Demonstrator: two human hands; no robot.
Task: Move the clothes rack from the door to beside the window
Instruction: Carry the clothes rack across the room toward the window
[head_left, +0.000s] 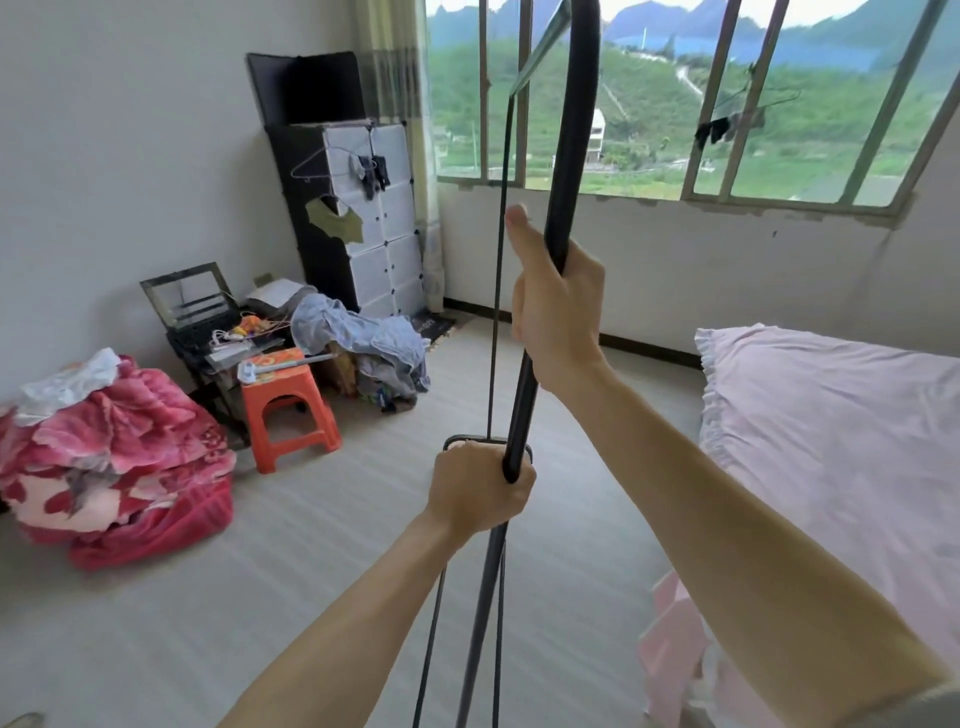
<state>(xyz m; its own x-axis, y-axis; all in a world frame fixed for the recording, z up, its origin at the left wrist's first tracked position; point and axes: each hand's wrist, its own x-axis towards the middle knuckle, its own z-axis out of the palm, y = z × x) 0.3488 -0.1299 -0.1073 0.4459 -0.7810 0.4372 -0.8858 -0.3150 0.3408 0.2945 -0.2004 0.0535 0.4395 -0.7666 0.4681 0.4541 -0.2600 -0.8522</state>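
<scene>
The clothes rack (574, 130) is a black metal frame whose near upright pole runs from the bottom centre to the top of the view. My right hand (558, 306) is wrapped around that pole at mid height, thumb pointing up. Lower on the same pole, my left hand (478, 488) grips it. A thinner far upright and a top bar show behind the pole, and thin lower rods run down under my left hand. The rack's feet are out of view. The window (675, 93) with its bars lies straight ahead across the room.
A bed with a pink sheet (831, 441) fills the right side. At left stand an orange stool (288, 410), a pile of red blankets (114, 457), a laptop and clothes heap, and a cube wardrobe (358, 223) in the corner. Pale floor (311, 545) stretches toward the window wall.
</scene>
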